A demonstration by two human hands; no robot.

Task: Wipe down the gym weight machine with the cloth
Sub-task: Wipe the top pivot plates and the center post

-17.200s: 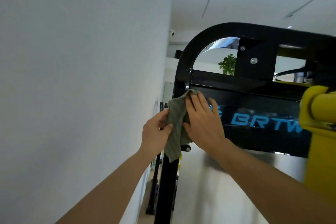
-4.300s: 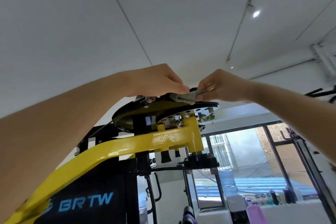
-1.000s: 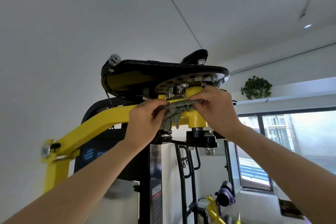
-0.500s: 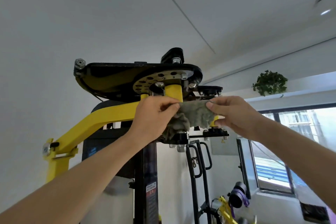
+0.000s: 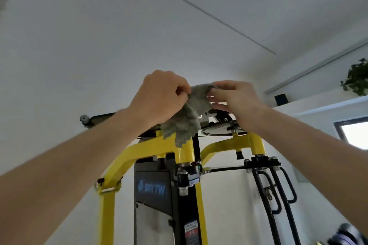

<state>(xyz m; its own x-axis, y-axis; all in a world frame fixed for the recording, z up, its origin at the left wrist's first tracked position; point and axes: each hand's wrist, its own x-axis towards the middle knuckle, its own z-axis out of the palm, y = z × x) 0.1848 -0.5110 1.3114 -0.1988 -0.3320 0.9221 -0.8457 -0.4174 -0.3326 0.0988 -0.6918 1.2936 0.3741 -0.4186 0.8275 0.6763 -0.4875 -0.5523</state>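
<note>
Both hands are raised overhead, close together, each gripping one end of the same grey-green cloth; the left hand has its fingers curled round the cloth's left edge, knuckles towards the camera; the right hand pinches the cloth's upper right corner between thumb and fingertips, the other fingers loosely bent beneath; only the bunched fabric lies between the two hands. The cloth hangs crumpled from this double grip; its lower folds droop in front of the top of the gym weight machine, and whether they touch it cannot be told. Both bare forearms reach up from the lower corners of the view.

Just behind and below the hands lies the machine's black top plate, with a silver roller at its left tip; to the right, under the right wrist, a pale round disc sits flat with a bolt fitting at its edge. Two yellow arms slope down from this top on either side of a black central column; the column carries a dark panel with blurred blue lettering. Black curved handles hang from a bracket to the right. Further out are a white wall and ceiling; a green plant sits on a high ledge at the far right, above a window corner.
</note>
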